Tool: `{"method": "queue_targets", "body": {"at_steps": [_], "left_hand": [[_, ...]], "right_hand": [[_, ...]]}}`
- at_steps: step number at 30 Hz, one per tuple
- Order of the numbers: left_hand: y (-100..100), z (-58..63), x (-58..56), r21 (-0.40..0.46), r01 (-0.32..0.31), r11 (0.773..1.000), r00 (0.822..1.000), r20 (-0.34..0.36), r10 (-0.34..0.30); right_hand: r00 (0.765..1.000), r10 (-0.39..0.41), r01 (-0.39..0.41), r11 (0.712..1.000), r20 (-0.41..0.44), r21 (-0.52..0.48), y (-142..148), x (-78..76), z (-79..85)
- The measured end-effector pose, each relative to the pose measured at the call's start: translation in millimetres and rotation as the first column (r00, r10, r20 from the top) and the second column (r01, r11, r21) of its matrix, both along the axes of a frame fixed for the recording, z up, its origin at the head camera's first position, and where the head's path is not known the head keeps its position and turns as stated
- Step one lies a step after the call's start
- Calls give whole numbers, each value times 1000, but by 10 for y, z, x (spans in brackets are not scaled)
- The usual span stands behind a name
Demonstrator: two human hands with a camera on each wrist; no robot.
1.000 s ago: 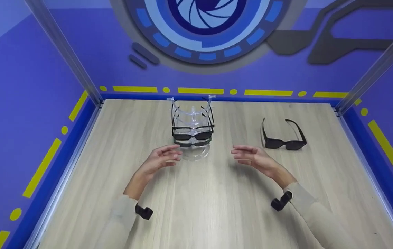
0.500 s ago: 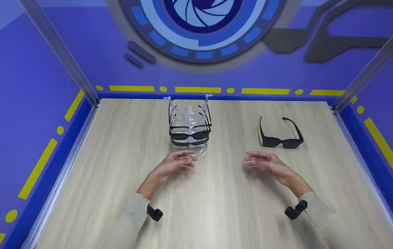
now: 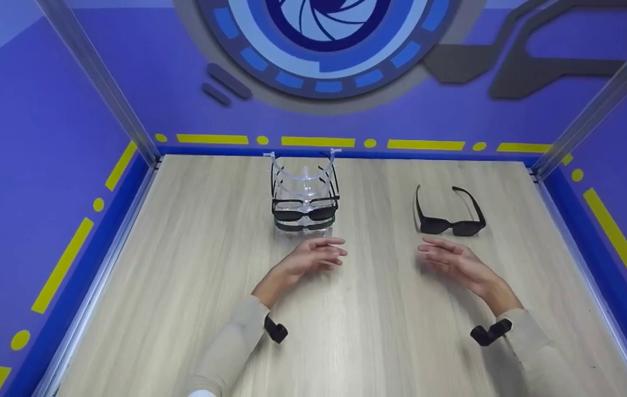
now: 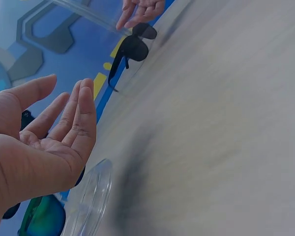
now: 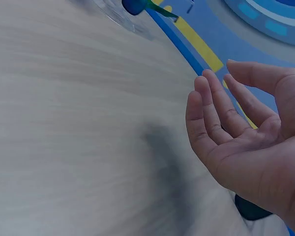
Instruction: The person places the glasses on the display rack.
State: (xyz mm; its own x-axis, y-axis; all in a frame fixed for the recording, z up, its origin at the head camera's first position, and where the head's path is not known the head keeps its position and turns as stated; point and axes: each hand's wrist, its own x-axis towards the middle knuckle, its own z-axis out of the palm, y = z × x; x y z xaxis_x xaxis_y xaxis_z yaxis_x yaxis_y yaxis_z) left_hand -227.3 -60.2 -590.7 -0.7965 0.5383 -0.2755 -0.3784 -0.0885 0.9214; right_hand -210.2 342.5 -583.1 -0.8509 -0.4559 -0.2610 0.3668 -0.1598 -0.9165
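My left hand (image 3: pixel 313 258) is held over the table just in front of a clear plastic glasses stand (image 3: pixel 306 179), its fingers loosely extended and nothing in them. On the stand, several pairs of glasses hang one above another, among them black sunglasses (image 3: pixel 306 214) and a green-tinted pair (image 4: pixel 44 216). My right hand (image 3: pixel 459 263) hovers with relaxed fingers close in front of another pair of black sunglasses (image 3: pixel 451 226), which lies on the table with its temples unfolded toward the back wall. In the right wrist view that palm holds nothing.
The wooden table (image 3: pixel 357 342) ends at a blue back wall (image 3: pixel 142 66) with yellow dashes. Metal posts (image 3: pixel 101 82) rise at both back corners, and blue side walls enclose the table.
Both hands have shifted to the right; the left moved from beside the stand to in front of its base, the right to before the loose sunglasses. The glasses stay put.
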Motion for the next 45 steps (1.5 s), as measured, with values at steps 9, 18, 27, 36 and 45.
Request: {"method": "queue_targets", "body": {"at_steps": [9,18,27,36,45], "left_hand": [[234,66,-127,20,11,1000,1000,-7,-11],[569,53,-299,38,-3,999,1000,27,2],[994,55,-481,36,14,999,999,47,-15],[1349,40,-547,41,26,999,995,93,-29],[1623,102,-667,10,32,999,998,61,-32]], "right_hand": [[999,-34,34,997,3,-70,400,47,5],[998,-40,47,985,42,-169,715,87,-106],[998,-49,53,976,26,-212,997,54,-93],[995,-88,97,971,48,-219,1180,18,-17],[973,-193,216,953,126,-214,1301,-69,53]]}}
